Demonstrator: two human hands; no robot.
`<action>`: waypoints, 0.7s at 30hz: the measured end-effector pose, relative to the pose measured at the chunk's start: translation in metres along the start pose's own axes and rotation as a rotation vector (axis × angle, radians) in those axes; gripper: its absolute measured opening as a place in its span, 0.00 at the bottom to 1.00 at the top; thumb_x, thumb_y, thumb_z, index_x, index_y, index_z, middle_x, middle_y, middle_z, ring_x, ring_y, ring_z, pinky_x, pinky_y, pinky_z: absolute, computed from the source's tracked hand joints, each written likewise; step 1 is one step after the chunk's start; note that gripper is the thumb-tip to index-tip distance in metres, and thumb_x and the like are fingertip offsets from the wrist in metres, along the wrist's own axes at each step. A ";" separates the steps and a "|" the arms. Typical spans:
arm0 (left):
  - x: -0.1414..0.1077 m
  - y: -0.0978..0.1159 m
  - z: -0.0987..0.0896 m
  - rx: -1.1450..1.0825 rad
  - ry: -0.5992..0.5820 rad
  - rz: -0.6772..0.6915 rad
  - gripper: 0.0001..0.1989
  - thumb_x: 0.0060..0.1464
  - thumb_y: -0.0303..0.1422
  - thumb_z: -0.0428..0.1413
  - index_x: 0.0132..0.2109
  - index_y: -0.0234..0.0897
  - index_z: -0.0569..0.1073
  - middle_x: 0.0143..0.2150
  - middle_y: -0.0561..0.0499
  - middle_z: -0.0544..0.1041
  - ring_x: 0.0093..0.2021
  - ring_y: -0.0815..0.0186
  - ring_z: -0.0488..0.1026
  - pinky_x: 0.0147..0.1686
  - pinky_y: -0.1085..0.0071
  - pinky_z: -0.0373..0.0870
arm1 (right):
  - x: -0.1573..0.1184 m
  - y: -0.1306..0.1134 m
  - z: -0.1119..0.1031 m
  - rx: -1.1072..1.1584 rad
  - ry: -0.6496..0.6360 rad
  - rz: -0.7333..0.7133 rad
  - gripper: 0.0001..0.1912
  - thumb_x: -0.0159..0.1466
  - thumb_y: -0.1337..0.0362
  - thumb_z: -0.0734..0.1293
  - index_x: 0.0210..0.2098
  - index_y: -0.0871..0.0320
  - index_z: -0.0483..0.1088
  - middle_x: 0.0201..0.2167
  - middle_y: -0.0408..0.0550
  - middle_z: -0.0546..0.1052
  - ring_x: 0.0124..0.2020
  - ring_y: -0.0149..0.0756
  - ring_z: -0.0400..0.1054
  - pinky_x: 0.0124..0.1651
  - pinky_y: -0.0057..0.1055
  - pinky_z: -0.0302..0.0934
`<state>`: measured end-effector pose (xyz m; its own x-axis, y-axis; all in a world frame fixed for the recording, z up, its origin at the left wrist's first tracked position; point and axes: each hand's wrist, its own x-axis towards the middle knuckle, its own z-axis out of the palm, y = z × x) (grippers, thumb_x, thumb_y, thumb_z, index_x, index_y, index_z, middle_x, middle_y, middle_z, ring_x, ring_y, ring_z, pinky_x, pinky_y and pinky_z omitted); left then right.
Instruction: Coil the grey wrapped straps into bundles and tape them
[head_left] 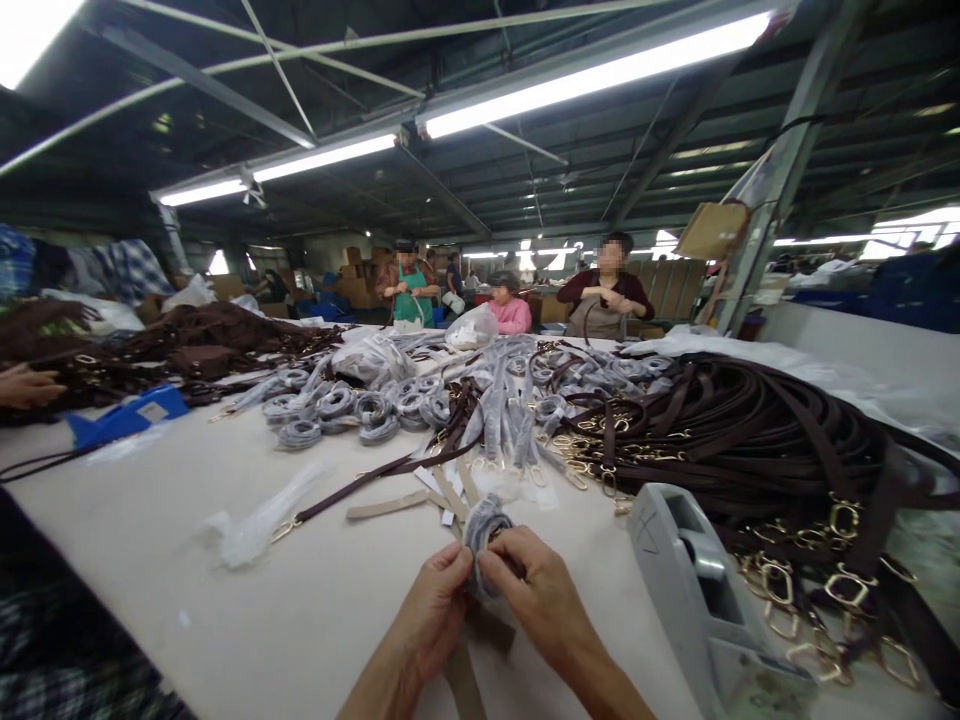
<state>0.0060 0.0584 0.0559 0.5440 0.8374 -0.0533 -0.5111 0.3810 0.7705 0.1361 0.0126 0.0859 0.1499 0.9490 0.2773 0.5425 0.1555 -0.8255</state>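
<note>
The left hand and right hand both pinch a plastic-wrapped coil between them above the surface — a grey tape dispenser stands to the right. Beyond lie wrapped coils and dark straps — farther off stands a person in a green apron.

Left hand and right hand are both totally bare, fingers and all, wrists too, and the forearms are uncovered right to the near edge of view.

The pale table bears dark straps, wrapped coils, a grey tape dispenser and clear plastic.
</note>
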 end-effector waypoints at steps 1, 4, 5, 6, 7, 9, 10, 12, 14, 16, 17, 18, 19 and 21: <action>0.000 0.001 0.001 0.012 0.000 0.000 0.20 0.42 0.41 0.69 0.40 0.32 0.82 0.33 0.46 0.81 0.37 0.61 0.74 0.37 0.72 0.64 | 0.001 0.002 -0.001 0.057 -0.015 -0.008 0.11 0.62 0.62 0.64 0.24 0.56 0.67 0.27 0.42 0.69 0.31 0.35 0.65 0.35 0.29 0.55; -0.001 0.002 0.001 0.037 0.012 0.007 0.20 0.42 0.41 0.70 0.40 0.32 0.82 0.33 0.46 0.81 0.38 0.61 0.74 0.39 0.72 0.64 | 0.003 0.008 -0.004 0.161 -0.075 -0.070 0.12 0.60 0.65 0.64 0.21 0.56 0.62 0.26 0.41 0.67 0.30 0.33 0.63 0.34 0.28 0.55; 0.000 0.002 0.000 0.037 0.015 0.011 0.20 0.42 0.41 0.70 0.41 0.32 0.82 0.33 0.46 0.81 0.37 0.62 0.74 0.39 0.72 0.64 | 0.003 0.010 -0.004 0.178 -0.089 -0.093 0.12 0.60 0.66 0.64 0.21 0.56 0.61 0.26 0.41 0.67 0.30 0.33 0.63 0.35 0.28 0.55; 0.000 0.003 -0.001 0.033 0.019 0.013 0.21 0.42 0.41 0.70 0.41 0.32 0.82 0.33 0.46 0.81 0.37 0.63 0.74 0.39 0.72 0.64 | 0.004 0.011 -0.004 0.189 -0.100 -0.114 0.12 0.60 0.67 0.64 0.21 0.56 0.60 0.26 0.41 0.67 0.31 0.33 0.63 0.35 0.28 0.55; 0.000 0.003 -0.002 0.029 0.025 0.010 0.21 0.41 0.41 0.70 0.41 0.32 0.82 0.33 0.46 0.81 0.36 0.64 0.73 0.39 0.73 0.64 | 0.004 0.012 -0.004 0.194 -0.108 -0.132 0.12 0.60 0.68 0.64 0.21 0.56 0.60 0.27 0.41 0.67 0.31 0.33 0.63 0.35 0.28 0.55; 0.000 0.004 -0.004 0.018 0.043 -0.004 0.21 0.41 0.40 0.70 0.41 0.33 0.82 0.34 0.47 0.81 0.34 0.66 0.72 0.37 0.74 0.64 | 0.004 0.014 -0.004 0.191 -0.121 -0.159 0.12 0.60 0.69 0.64 0.21 0.56 0.59 0.27 0.42 0.67 0.32 0.33 0.63 0.36 0.28 0.56; -0.001 0.005 -0.004 0.012 0.051 -0.012 0.21 0.41 0.40 0.71 0.41 0.33 0.82 0.34 0.47 0.81 0.34 0.67 0.72 0.37 0.75 0.64 | 0.004 0.014 -0.004 0.189 -0.129 -0.167 0.12 0.60 0.69 0.64 0.21 0.56 0.59 0.28 0.42 0.67 0.32 0.33 0.64 0.36 0.28 0.56; -0.001 0.006 -0.005 0.004 0.051 -0.028 0.21 0.40 0.39 0.71 0.41 0.33 0.82 0.34 0.47 0.81 0.33 0.67 0.72 0.36 0.75 0.64 | 0.004 0.014 -0.003 0.194 -0.145 -0.168 0.12 0.59 0.69 0.64 0.21 0.56 0.60 0.29 0.42 0.68 0.33 0.34 0.64 0.37 0.28 0.56; -0.002 0.007 -0.005 -0.002 0.040 -0.036 0.21 0.39 0.39 0.72 0.40 0.32 0.82 0.33 0.47 0.81 0.33 0.67 0.72 0.37 0.74 0.65 | 0.003 0.013 -0.002 0.210 -0.153 -0.149 0.11 0.59 0.70 0.64 0.21 0.56 0.60 0.28 0.42 0.67 0.33 0.34 0.63 0.37 0.28 0.56; -0.001 0.006 -0.007 -0.011 0.031 -0.044 0.21 0.39 0.39 0.72 0.40 0.31 0.82 0.34 0.46 0.81 0.33 0.66 0.73 0.37 0.74 0.66 | 0.003 0.012 0.000 0.217 -0.141 -0.111 0.10 0.57 0.70 0.64 0.21 0.56 0.61 0.28 0.41 0.67 0.32 0.33 0.63 0.35 0.28 0.55; 0.000 0.005 -0.009 -0.023 0.034 -0.047 0.21 0.39 0.38 0.72 0.40 0.31 0.82 0.35 0.45 0.81 0.34 0.65 0.73 0.38 0.73 0.66 | 0.002 0.011 0.002 0.213 -0.134 -0.092 0.09 0.57 0.70 0.65 0.22 0.56 0.62 0.27 0.41 0.68 0.31 0.33 0.63 0.35 0.27 0.55; 0.000 0.004 -0.010 -0.039 0.040 -0.049 0.21 0.38 0.38 0.72 0.40 0.31 0.81 0.36 0.45 0.81 0.35 0.65 0.74 0.39 0.73 0.66 | 0.001 0.009 0.004 0.201 -0.125 -0.075 0.08 0.57 0.70 0.65 0.22 0.56 0.63 0.27 0.41 0.68 0.31 0.33 0.63 0.35 0.27 0.55; 0.001 0.004 -0.011 -0.055 0.047 -0.054 0.20 0.38 0.37 0.72 0.40 0.32 0.81 0.36 0.45 0.81 0.36 0.64 0.74 0.39 0.72 0.66 | 0.001 0.007 0.006 0.181 -0.116 -0.060 0.07 0.57 0.69 0.65 0.23 0.56 0.64 0.27 0.41 0.69 0.30 0.33 0.63 0.34 0.28 0.55; 0.002 0.003 -0.013 -0.068 0.054 -0.051 0.19 0.39 0.37 0.71 0.40 0.33 0.81 0.38 0.46 0.82 0.36 0.64 0.74 0.39 0.72 0.67 | -0.001 0.003 0.008 0.109 -0.097 -0.042 0.07 0.58 0.69 0.65 0.24 0.56 0.66 0.26 0.41 0.70 0.31 0.34 0.64 0.35 0.28 0.55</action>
<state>-0.0032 0.0659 0.0499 0.5348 0.8354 -0.1268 -0.5284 0.4478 0.7213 0.1309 0.0145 0.0789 0.0460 0.9622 0.2684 0.4530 0.2194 -0.8641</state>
